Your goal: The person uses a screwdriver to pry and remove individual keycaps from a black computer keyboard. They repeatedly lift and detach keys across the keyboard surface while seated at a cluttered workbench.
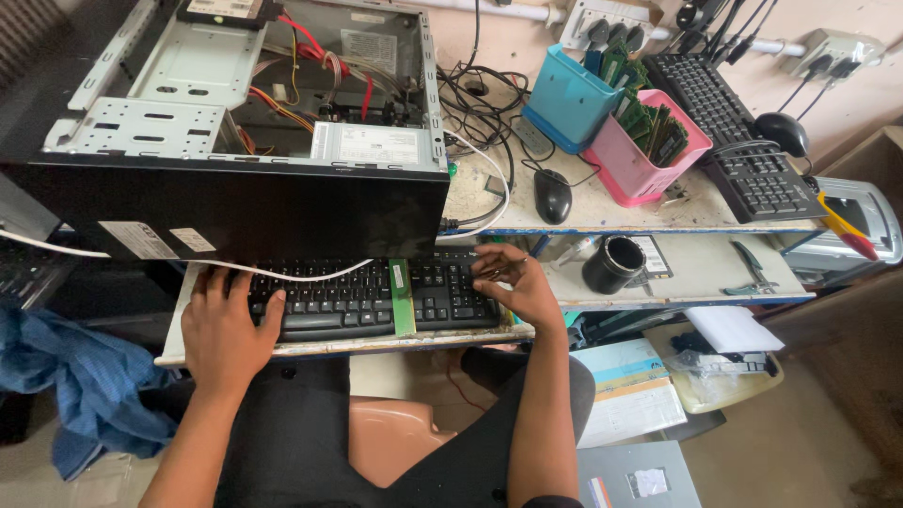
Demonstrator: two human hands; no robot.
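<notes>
keyboard [376, 293] on pull-out tray under desk [658, 214], below open PC case [245, 141] | our left hand [224, 329] flat on its left end, grip released | right hand [515, 285] fingers spread on right keys, grasping nothing | we judge it light, stiff plastic; lift by both short ends, mind white cable [282, 273]

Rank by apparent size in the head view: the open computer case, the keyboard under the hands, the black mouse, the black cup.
1. Open computer case
2. Keyboard
3. and 4. Black cup and black mouse: they look alike, and the cup sits nearer the camera, so unranked.
</notes>
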